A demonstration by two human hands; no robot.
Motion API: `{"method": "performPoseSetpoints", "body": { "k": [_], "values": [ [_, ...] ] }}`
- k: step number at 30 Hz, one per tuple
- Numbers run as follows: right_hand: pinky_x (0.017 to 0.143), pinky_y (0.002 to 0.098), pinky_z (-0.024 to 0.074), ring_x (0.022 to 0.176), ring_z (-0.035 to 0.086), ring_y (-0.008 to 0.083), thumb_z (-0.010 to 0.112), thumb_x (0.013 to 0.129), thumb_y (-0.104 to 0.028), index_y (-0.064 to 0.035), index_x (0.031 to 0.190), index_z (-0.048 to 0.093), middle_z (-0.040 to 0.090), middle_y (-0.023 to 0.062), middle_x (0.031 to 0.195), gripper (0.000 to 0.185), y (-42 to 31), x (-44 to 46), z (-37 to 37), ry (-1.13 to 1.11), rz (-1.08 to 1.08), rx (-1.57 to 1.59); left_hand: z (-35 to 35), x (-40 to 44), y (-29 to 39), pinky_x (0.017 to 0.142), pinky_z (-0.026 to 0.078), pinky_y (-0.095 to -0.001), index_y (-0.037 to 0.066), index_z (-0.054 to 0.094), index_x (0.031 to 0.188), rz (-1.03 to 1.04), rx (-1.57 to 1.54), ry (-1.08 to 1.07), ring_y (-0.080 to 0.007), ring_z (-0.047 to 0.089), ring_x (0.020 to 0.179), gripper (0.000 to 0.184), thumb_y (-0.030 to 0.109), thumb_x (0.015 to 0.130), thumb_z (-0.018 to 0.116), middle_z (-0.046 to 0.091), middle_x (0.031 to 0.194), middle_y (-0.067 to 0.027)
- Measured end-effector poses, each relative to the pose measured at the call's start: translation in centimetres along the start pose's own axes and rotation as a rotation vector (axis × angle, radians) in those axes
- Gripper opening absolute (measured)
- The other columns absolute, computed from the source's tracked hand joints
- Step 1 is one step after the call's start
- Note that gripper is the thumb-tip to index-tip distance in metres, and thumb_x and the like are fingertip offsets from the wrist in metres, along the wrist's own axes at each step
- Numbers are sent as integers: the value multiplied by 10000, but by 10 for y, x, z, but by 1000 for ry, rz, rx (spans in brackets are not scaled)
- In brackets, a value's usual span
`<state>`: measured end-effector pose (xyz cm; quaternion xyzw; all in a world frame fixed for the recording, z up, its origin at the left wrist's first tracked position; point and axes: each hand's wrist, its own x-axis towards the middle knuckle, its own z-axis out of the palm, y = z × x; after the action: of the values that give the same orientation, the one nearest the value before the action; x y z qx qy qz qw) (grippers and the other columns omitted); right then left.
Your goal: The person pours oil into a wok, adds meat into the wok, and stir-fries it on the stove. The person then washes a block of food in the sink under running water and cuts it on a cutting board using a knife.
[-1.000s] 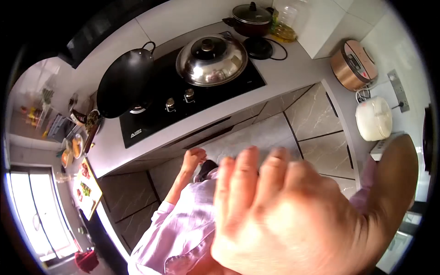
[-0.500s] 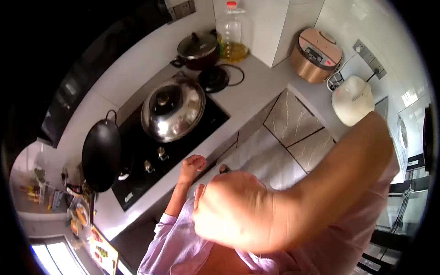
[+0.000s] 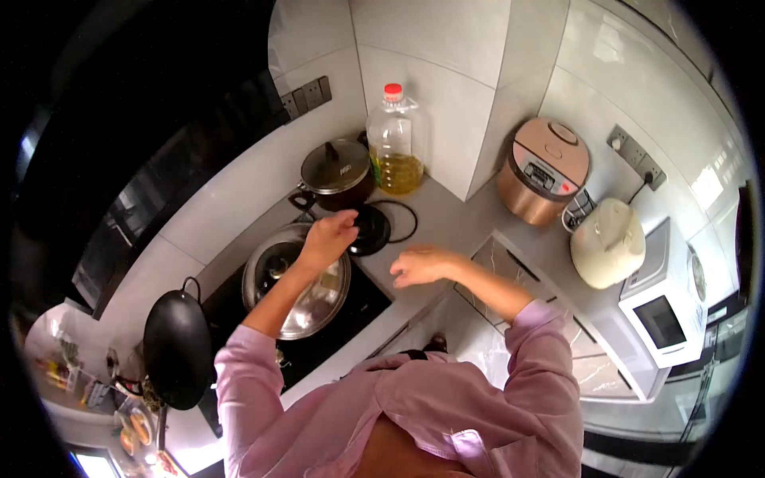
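My left hand [image 3: 329, 239] is raised over the far edge of a domed steel lid [image 3: 323, 299] on the black cooktop. Its fingers are loosely bent and I see nothing in them. To its right, my right hand [image 3: 420, 265] hangs in the air above the grey counter, palm down, fingers loosely apart, holding nothing that shows. Just beyond my left hand lies a round black base [image 3: 368, 229] with a cord. Behind it stand a dark lidded pot [image 3: 339, 171] and a large oil bottle [image 3: 398, 143] with a red cap.
A black wok [image 3: 177, 346] stands at the left of the cooktop [image 3: 366, 299]. Along the right counter are a copper-coloured rice cooker [image 3: 534, 191], a cream appliance [image 3: 610, 243] and a white microwave [image 3: 665, 319]. Wall sockets [image 3: 307, 97] are behind the pot.
My right hand has swung from close in front of the camera out over the counter. My left hand has risen from the counter's front edge to above the lid. The view has tilted up.
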<state>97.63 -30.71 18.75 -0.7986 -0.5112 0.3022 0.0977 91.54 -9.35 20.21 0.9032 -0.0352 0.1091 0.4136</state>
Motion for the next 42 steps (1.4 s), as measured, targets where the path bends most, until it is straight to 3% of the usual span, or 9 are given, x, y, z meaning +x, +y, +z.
{"method": "performPoseSetpoints", "body": {
  "k": [11, 16, 23, 25, 30, 32, 36, 39, 42],
  "values": [
    [579, 278, 482, 771, 594, 152, 512, 823, -276, 28, 1080, 536, 606, 81, 963, 398, 139, 35, 24, -153, -4, 676, 47, 244, 52, 682, 470, -381, -13, 576, 925, 467, 470, 419, -316, 586, 750, 270, 157, 718, 547, 604, 840, -167],
    [544, 264, 480, 722, 599, 152, 511, 827, -275, 25, 1074, 538, 611, 94, 912, 390, 188, 30, 39, -171, -21, 815, 57, 297, 57, 719, 477, -389, 24, 596, 870, -136, 785, -127, -297, 590, 836, 350, 291, 645, 565, 604, 852, -159],
    [544, 254, 472, 743, 614, 167, 500, 837, -243, -4, 1039, 549, 613, 111, 932, 316, 220, 35, 57, -186, 104, 1186, 23, 343, 36, 634, 491, -376, 46, 626, 702, -62, 764, 41, -268, 591, 683, 316, 346, 611, 587, 612, 737, -110],
    [564, 263, 474, 763, 616, 179, 499, 838, -246, -6, 1032, 549, 614, 114, 938, 312, 216, 31, 50, -140, 107, 1305, 6, 321, 110, 578, 474, -333, 99, 622, 625, -377, 640, 263, -250, 571, 614, 211, 298, 642, 553, 608, 686, -53],
    [637, 301, 494, 840, 612, 204, 530, 823, -287, -19, 1041, 541, 616, 113, 963, 345, 226, 52, 57, -19, -39, 1791, -61, 293, 185, 578, 466, -313, 41, 618, 639, -91, 583, 248, -204, 588, 605, 237, 266, 563, 622, 593, 608, -87],
    [705, 327, 484, 949, 577, 231, 538, 813, -324, -54, 1078, 528, 594, 103, 1032, 379, 216, 64, 50, 96, -168, 2107, -86, 266, 202, 473, 408, -321, 118, 596, 623, 480, 1071, 174, -216, 545, 513, 54, 82, 596, 566, 577, 601, -74],
    [767, 402, 483, 1022, 535, 275, 523, 815, -349, -100, 1146, 495, 535, 96, 1146, 415, 156, 63, 27, 35, -425, 2196, -99, 180, 234, 399, 416, -272, 119, 584, 578, 299, 998, 173, -139, 552, 420, 86, 89, 633, 524, 554, 503, -34],
    [796, 544, 455, 1058, 500, 332, 494, 818, -369, -148, 1242, 418, 453, 109, 1244, 484, 116, 57, 33, -352, -689, 2418, -92, 109, 252, 315, 244, -202, 16, 527, 508, -253, 52, 302, -74, 370, 332, 211, 142, 651, 616, 454, 434, -43],
    [714, 567, 484, 1047, 501, 358, 488, 805, -389, -140, 1237, 430, 466, 150, 1223, 502, 77, 46, 51, -461, -625, 2412, -104, 47, 261, 317, 276, -212, 4, 577, 591, -413, 129, 289, -84, 412, 349, 177, 155, 683, 582, 496, 465, -66]
  ]
}}
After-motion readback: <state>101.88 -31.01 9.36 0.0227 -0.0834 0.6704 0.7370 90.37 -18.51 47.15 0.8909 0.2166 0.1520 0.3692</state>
